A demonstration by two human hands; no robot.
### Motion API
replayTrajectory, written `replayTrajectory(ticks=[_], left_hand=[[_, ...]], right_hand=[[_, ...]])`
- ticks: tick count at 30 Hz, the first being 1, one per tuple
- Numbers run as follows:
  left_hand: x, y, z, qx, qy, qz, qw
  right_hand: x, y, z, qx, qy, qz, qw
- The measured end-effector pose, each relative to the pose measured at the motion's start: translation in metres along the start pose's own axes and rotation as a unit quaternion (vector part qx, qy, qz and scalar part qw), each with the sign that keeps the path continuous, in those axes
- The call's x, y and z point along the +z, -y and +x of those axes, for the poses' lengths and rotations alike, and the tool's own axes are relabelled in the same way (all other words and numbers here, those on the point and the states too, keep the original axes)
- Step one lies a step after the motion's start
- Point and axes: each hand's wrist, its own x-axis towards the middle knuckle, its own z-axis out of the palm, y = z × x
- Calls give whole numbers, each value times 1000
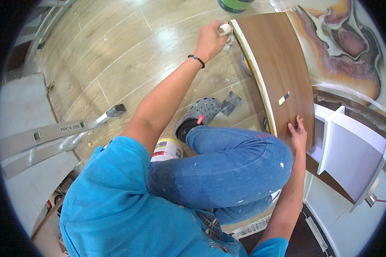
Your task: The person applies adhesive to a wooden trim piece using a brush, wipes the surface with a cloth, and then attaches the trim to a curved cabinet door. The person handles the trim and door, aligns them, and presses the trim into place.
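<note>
My left hand (211,40) is closed around a crumpled white rag (225,32) at the far left corner of a brown wooden panel (272,51). Along the panel's left edge runs a whitish strip (251,70). My right hand (298,136) lies on the panel's near right part, its fingers stretched out and holding nothing. A small flat piece, part dark and part pale, perhaps a putty knife (284,98), rests on the panel between my hands.
A white shelf unit (351,139) stands right of the panel, below a marbled slab (347,38). A metal ladder (47,135) lies at the left. Near my shoe (199,112) are a tub (167,149) and a dark flat piece (231,103). A green-banded bucket (236,5) stands at the far edge.
</note>
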Motion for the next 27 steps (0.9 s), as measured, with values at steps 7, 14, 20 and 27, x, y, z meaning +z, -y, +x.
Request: replayTrajectory(ticks=[7, 14, 20, 27], left_hand=[[12, -16, -35, 24, 17, 22, 999], [32, -29, -74, 2, 32, 4, 999], [54, -39, -125, -4, 80, -41, 996], [67, -47, -156, -50, 113, -87, 989]], right_hand=[[4, 2, -2, -3, 2, 12, 1000], [5, -2, 0, -1, 4, 29, 1000], [5, 5, -1, 0, 7, 13, 1000], [6, 0, -1, -7, 2, 14, 1000]])
